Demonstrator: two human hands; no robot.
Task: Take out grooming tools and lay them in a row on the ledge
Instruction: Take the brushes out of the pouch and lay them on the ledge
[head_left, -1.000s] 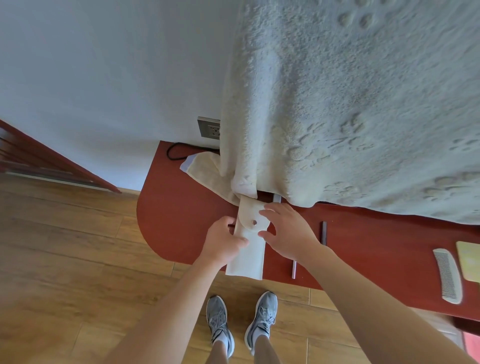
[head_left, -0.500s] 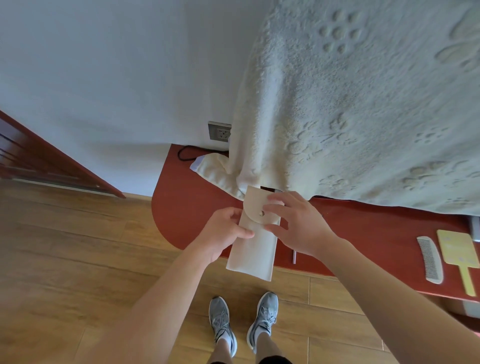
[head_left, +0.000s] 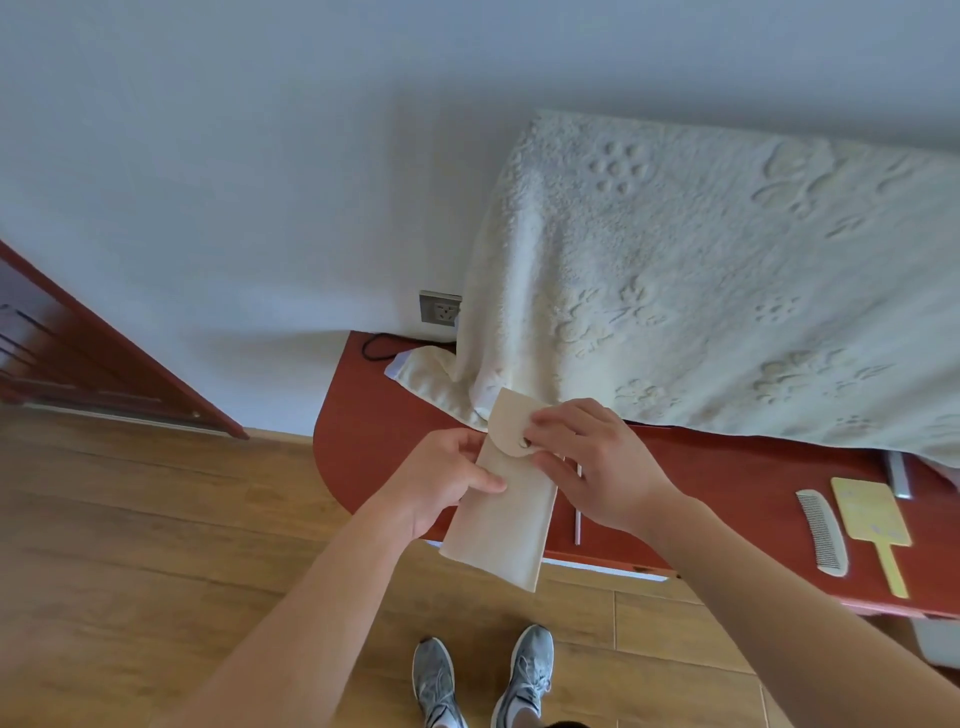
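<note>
1. Holding the pouch (head_left: 498, 525) two-handed over the front edge of the ledge (head_left: 727, 483). The left hand (head_left: 441, 478) is wrapped round its left side, thumb across the front, apparently to steady the body.
2. The right hand (head_left: 597, 467) pinches the rounded flap (head_left: 506, 421) by its snap, which looks like the opening step.
3. The pouch's long axis runs roughly across the ledge. The flap end points toward the wall and blanket (head_left: 701, 286), and the closed end toward the person, overhanging the floor.
4. Whether the pouch touches the ledge cannot be told.
5. The comb (head_left: 823, 532) and mirror (head_left: 870, 512) lie side by side at the right, and a thin metal tool (head_left: 577, 525) lies just beside the pouch. The row looks started.
</note>
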